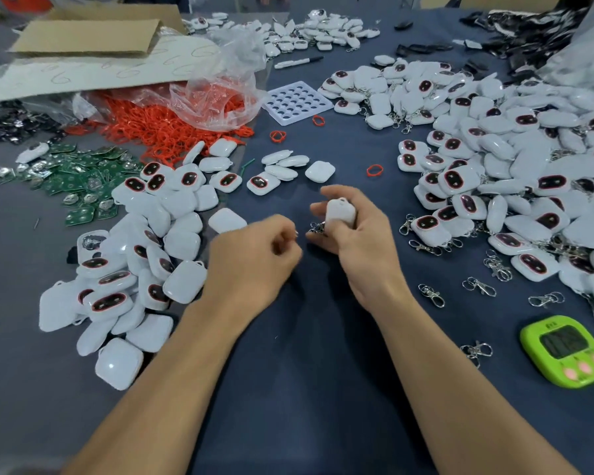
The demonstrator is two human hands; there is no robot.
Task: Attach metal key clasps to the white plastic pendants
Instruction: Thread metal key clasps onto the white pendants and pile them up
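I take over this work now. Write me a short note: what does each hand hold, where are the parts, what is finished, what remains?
Right hand grips one white pendant; a clasp hangs at its lower edge, attachment unclear.
Left hand is curled beside it; its grip is unclear.
Done: right pile, pendants with clasps.
Left to do: left pile without clasps; loose clasps lie by the right forearm.

pendants (182, 282): white plastic, smooth and shiny
clasps (481, 287): shiny silver metal, just up and left of the timer
timer (568, 351): bright green plastic, glossy
table cloth (306, 337): dark blue cloth, matt
bag (220, 97): thin clear plastic, crinkly, far from the timer
box (90, 32): brown cardboard, dull
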